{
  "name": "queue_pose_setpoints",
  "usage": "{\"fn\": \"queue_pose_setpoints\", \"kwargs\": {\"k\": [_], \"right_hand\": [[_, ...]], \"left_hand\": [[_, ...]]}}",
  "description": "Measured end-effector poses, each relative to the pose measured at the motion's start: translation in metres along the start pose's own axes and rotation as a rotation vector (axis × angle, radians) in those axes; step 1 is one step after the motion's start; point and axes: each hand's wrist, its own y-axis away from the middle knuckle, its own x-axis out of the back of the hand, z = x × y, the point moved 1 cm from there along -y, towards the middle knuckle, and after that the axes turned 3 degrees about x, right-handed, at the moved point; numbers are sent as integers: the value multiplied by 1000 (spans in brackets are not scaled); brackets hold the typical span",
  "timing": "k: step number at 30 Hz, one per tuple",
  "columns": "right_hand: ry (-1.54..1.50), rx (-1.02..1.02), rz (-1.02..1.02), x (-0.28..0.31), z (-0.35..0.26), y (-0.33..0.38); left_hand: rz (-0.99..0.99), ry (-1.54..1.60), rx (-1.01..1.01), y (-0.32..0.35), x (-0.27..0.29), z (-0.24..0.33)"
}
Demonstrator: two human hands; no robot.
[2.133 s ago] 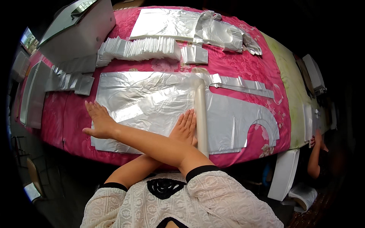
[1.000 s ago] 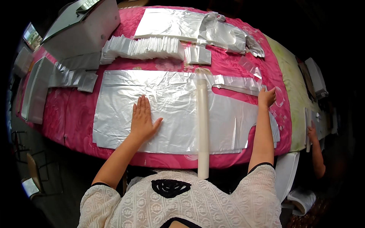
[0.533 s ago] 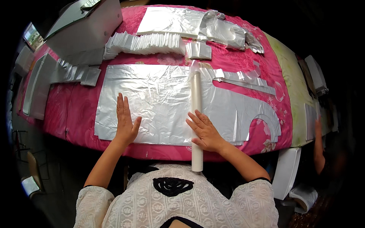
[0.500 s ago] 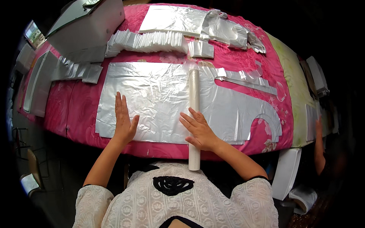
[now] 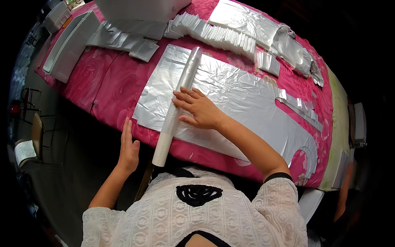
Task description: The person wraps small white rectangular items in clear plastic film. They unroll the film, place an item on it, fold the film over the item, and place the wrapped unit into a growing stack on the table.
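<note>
Farther left than before, the tube (image 5: 171,123) lies across the sheets (image 5: 230,94) at their left end. Right hand (image 5: 199,109), fingers spread, covers it; left hand (image 5: 129,146), fingers together, is just off the sheets' near left corner. Beyond the sheets stand packets (image 5: 218,37).

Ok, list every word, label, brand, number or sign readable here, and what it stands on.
No text can be read anywhere in this view.
Pale roll: no legible print.
Silvery sheets: creases and glare, nothing legible.
Open white box at left: nothing legible.
</note>
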Motion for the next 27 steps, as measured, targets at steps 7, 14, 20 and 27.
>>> {"fn": "queue_pose_setpoints", "kwargs": {"k": [7,14,20,27], "right_hand": [[27,-79,-90,-56,-19,-92],[-189,-606,393,-88,-50,-101],[-1700,-795,633,-24,-42,-65],[-1391,-886,765,29,-37,-28]], "left_hand": [[52,110,282,13,-17,2],[-30,404,462,13,-17,-10],[-411,1226,548,11,-14,31],[-534,810,589,-22,-40,83]]}}
